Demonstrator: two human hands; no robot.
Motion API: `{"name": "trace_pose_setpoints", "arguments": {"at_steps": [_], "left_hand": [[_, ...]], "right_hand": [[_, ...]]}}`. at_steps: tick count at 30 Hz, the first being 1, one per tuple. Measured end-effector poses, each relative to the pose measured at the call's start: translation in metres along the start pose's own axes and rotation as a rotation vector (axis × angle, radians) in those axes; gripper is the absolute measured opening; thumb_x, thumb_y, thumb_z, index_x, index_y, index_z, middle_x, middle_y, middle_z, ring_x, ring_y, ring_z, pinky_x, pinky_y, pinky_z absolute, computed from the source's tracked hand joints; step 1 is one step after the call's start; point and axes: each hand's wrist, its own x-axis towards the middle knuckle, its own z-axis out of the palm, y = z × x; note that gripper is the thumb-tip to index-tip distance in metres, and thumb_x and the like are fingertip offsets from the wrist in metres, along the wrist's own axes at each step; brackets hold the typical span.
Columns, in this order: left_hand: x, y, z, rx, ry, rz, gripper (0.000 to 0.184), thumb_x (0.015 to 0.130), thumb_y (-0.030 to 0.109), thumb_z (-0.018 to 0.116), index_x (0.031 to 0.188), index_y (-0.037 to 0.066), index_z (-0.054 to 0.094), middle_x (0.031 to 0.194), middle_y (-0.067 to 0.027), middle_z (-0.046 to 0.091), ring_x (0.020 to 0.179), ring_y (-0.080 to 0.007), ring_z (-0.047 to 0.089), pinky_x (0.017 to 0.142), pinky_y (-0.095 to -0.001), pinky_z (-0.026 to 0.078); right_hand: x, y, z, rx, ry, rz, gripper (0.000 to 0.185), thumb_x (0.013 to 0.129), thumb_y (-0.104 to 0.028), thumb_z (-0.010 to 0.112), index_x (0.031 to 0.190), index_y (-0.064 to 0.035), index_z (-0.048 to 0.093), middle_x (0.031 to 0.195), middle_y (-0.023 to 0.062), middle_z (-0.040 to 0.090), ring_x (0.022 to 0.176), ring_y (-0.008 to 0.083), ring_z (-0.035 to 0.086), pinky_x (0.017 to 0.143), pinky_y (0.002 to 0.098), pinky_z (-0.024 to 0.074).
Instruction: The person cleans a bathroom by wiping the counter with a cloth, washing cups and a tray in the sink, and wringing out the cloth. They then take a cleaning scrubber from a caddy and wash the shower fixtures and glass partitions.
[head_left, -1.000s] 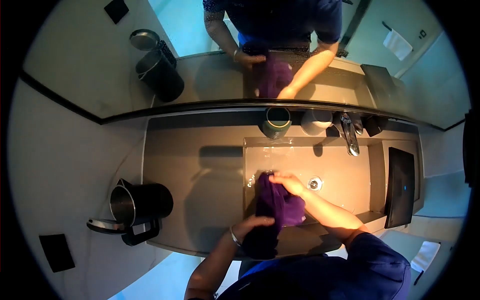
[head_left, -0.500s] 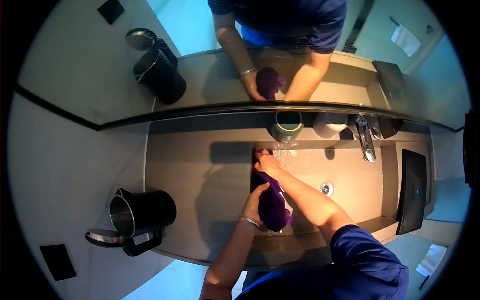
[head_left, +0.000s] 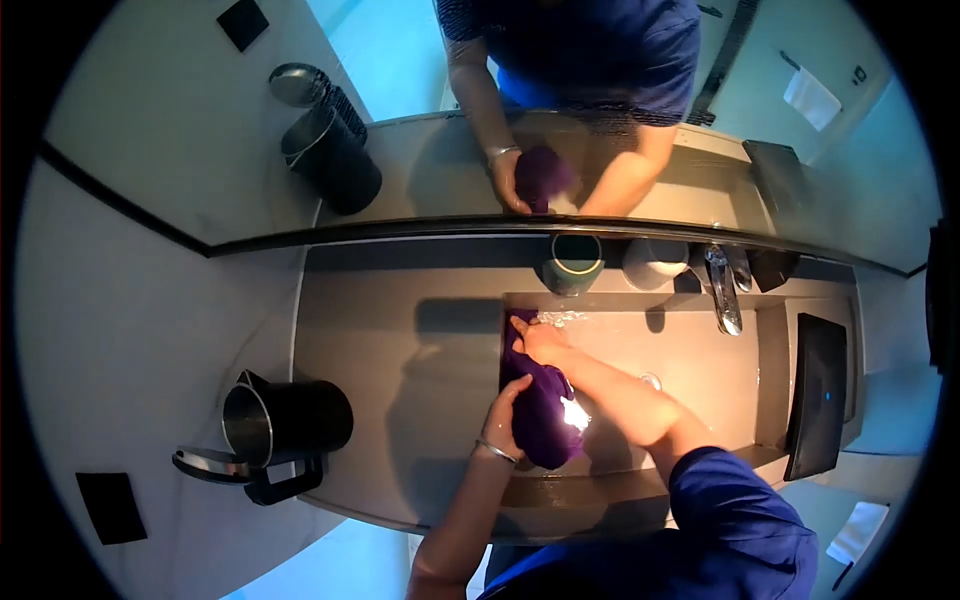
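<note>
The purple cloth [head_left: 540, 432] lies along the 9 o'clock side of the sink [head_left: 700, 350], its thick, bunched part nearest the person and a thinner end running up toward the sink's 11 o'clock corner. The left hand [head_left: 503, 410] grasps the bunch from its 9 o'clock side, thumb laid over the top. The right hand [head_left: 543, 342] has bent fingers pressed on the thinner end; whether they close beneath it, I cannot tell.

The cloth looks soft and limp, so it should fold readily under the fingers and keep little shape of its own. Water glints near the right hand, so the cloth is probably soaked: heavier than its size suggests, a bit slippery, and likely to sag and drip if lifted by one end alone. It hardly seems fragile; firm squeezing ought to do it no harm. (The bright patch on its 3 o'clock side may be only glare or a paler piece; I cannot say which.)

The best hold would be a full palm around the bunch, with fingers well under it, and a second grip on the thinner end near 11 o'clock. A fingertip pinch might let wet folds slide out. The drain [head_left: 651, 381] lies at about 2 o'clock from the bunch, partly behind the right forearm, while the green cup [head_left: 574, 270] stands near 12 o'clock, on the desk [head_left: 350, 330] behind the sink.
</note>
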Motion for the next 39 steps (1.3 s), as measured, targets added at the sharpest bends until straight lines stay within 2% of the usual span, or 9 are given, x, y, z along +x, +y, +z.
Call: {"name": "trace_pose_setpoints", "arguments": {"at_steps": [6, 11, 17, 21, 24, 28, 32, 36, 39], "left_hand": [[0.035, -0.019, -0.013, -0.003, -0.043, -0.011, 0.032, 0.081, 0.029, 0.047, 0.097, 0.001, 0.050, 0.087, -0.0118, 0.058, 0.079, -0.0228, 0.058, 0.074, -0.0341, 0.047], [0.014, -0.014, 0.000, -0.201, -0.122, -0.226, 0.032, 0.082, 0.031, 0.046, 0.094, 0.002, 0.052, 0.084, -0.0116, 0.059, 0.077, -0.0242, 0.058, 0.072, -0.0353, 0.048], [0.026, -0.005, -0.037, -0.060, -0.075, 0.011, 0.031, 0.081, 0.027, 0.048, 0.098, 0.002, 0.054, 0.089, -0.0114, 0.060, 0.081, -0.0245, 0.059, 0.079, -0.0383, 0.047], [0.021, -0.032, -0.029, -0.038, 0.051, 0.002, 0.030, 0.081, 0.027, 0.048, 0.098, 0.002, 0.054, 0.088, -0.0111, 0.060, 0.076, -0.0250, 0.060, 0.073, -0.0383, 0.049], [0.021, -0.056, -0.018, -0.037, -0.040, -0.132, 0.030, 0.083, 0.026, 0.046, 0.099, 0.003, 0.054, 0.088, -0.0114, 0.060, 0.077, -0.0253, 0.060, 0.073, -0.0377, 0.049], [0.023, -0.085, 0.047, 0.216, 0.140, -0.176, 0.028, 0.082, 0.025, 0.049, 0.099, 0.004, 0.054, 0.083, -0.0087, 0.061, 0.075, -0.0214, 0.060, 0.071, -0.0342, 0.050], [0.052, -0.132, 0.119, 0.278, -0.134, -0.452, 0.027, 0.084, 0.022, 0.048, 0.102, 0.002, 0.052, 0.088, -0.0100, 0.061, 0.076, -0.0225, 0.061, 0.070, -0.0344, 0.051], [0.121, -0.193, 0.157, 0.434, -0.270, -0.668, 0.023, 0.084, 0.023, 0.049, 0.095, 0.003, 0.054, 0.079, -0.0088, 0.061, 0.069, -0.0201, 0.060, 0.066, -0.0325, 0.050], [0.186, -0.225, 0.163, 0.514, -0.288, -0.731, 0.023, 0.081, 0.025, 0.053, 0.089, 0.003, 0.055, 0.076, -0.0078, 0.060, 0.067, -0.0191, 0.059, 0.064, -0.0314, 0.050]], "right_hand": [[0.009, -0.013, -0.043, -0.528, -0.442, 0.043, 0.041, 0.085, -0.016, 0.036, 0.126, -0.0150, 0.038, 0.088, 0.0136, 0.063, 0.077, 0.0298, 0.062, 0.062, 0.0387, 0.0494], [-0.009, -0.009, -0.055, -0.324, -0.390, 0.201, 0.042, 0.082, -0.019, 0.041, 0.124, -0.0148, 0.040, 0.089, 0.0184, 0.061, 0.081, 0.0315, 0.061, 0.069, 0.0413, 0.0473], [0.016, -0.021, -0.016, -0.115, -0.249, 0.075, 0.030, 0.077, -0.022, 0.046, 0.095, -0.0002, 0.055, 0.079, 0.0201, 0.061, 0.077, 0.0358, 0.059, 0.068, 0.0443, 0.0457], [0.008, -0.006, -0.007, -0.289, -0.634, -0.018, 0.031, 0.075, -0.018, 0.045, 0.102, -0.0054, 0.054, 0.080, 0.0172, 0.062, 0.078, 0.0313, 0.061, 0.068, 0.0424, 0.0476], [-0.025, -0.004, -0.016, -0.292, -0.594, -0.133, 0.031, 0.079, -0.021, 0.045, 0.107, -0.0148, 0.056, 0.089, 0.0111, 0.063, 0.085, 0.0288, 0.060, 0.074, 0.0427, 0.0463], [-0.092, 0.088, 0.011, 0.544, -0.042, 0.133, 0.042, 0.077, -0.019, 0.046, 0.118, -0.0076, 0.047, 0.096, 0.0176, 0.060, 0.084, 0.0248, 0.059, 0.072, 0.0337, 0.0462], [-0.208, 0.130, -0.082, 1.147, 0.505, 0.574, 0.044, 0.078, -0.022, 0.046, 0.117, -0.0027, 0.046, 0.100, 0.0215, 0.057, 0.087, 0.0282, 0.058, 0.075, 0.0334, 0.0454], [-0.256, 0.172, -0.182, 1.012, 1.132, 0.704, 0.047, 0.078, -0.025, 0.046, 0.117, 0.0021, 0.045, 0.103, 0.0254, 0.054, 0.090, 0.0316, 0.057, 0.077, 0.0331, 0.0445], [-0.251, 0.266, -0.188, 0.524, 1.150, 0.791, 0.051, 0.079, -0.025, 0.044, 0.121, 0.0029, 0.039, 0.105, 0.0266, 0.053, 0.093, 0.0339, 0.056, 0.080, 0.0347, 0.0436]]}}
